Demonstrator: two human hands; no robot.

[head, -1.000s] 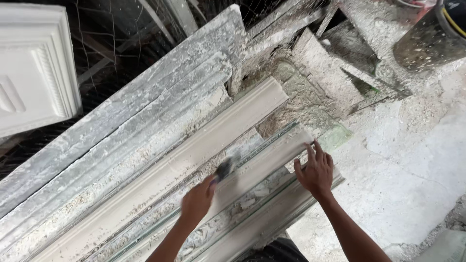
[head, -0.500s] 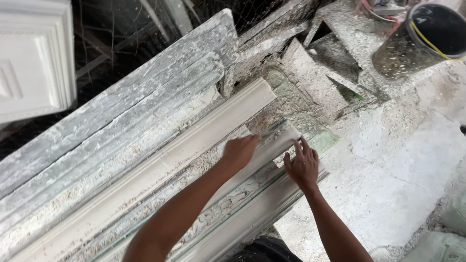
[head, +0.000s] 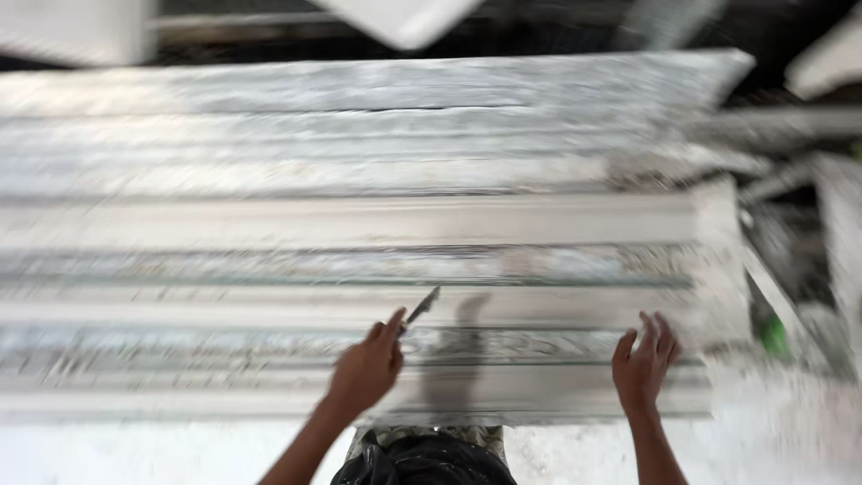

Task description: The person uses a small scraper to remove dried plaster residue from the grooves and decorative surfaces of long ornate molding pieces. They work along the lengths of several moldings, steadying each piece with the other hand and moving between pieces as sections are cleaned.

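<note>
Head view, looking down. I see long grey-white moulded strips (head: 359, 220) laid side by side, running left to right across the whole picture and caked with pale plaster dust; the ridges and grooves between them read as parallel bands. Below the strips lies a whitish, dusty floor (head: 781, 431). Above them the background is dark, with a white panel (head: 400, 16) cut off by the top edge and another pale slab (head: 72, 27) cut off at the upper left.

My left hand (head: 366, 370) is closed around a thin dark blade-like tool (head: 420, 308), whose tip points up and to the right over the strip nearest me. My right hand (head: 643, 362) is open, fingers spread, resting flat on that same near strip (head: 539, 386), well apart from the left.

The whole frame is smeared by motion, so I cannot make out the surface detail of the strips or the tool's exact kind. A small green object (head: 774, 334) at the right is too blurred to identify. A dark bundle (head: 422, 462) at the bottom edge is cut off.
</note>
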